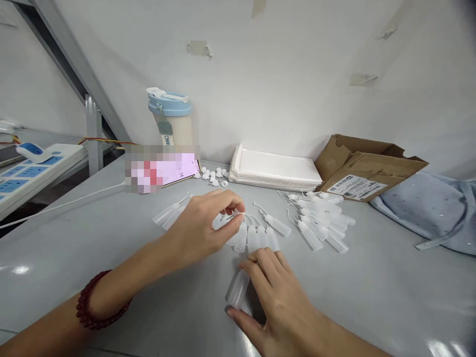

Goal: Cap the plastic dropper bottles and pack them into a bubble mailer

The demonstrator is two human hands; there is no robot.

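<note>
Near the front, my right hand (277,297) grips a small translucent squeeze bottle (238,289) between thumb and fingers, the bottle lying tilted close to the table. My left hand (208,218), a dark red bead bracelet on its wrist, is closed in a pinch above a row of similar bottles (262,238) with thin curved tips. Something small and white shows at its fingertips, too small to name. More bottles (170,214) lie partly behind the left hand. A larger pile of bottles (320,218) lies to the right. Small white caps (213,176) are scattered behind the left hand.
A phone (178,169), partly blurred out, leans before a blue-lidded cup (173,116). Stacked white envelopes (277,166) and an open cardboard box (366,168) stand along the wall. Grey-blue cloth (427,213) lies at right; a power strip (37,171) with a white cable is at left.
</note>
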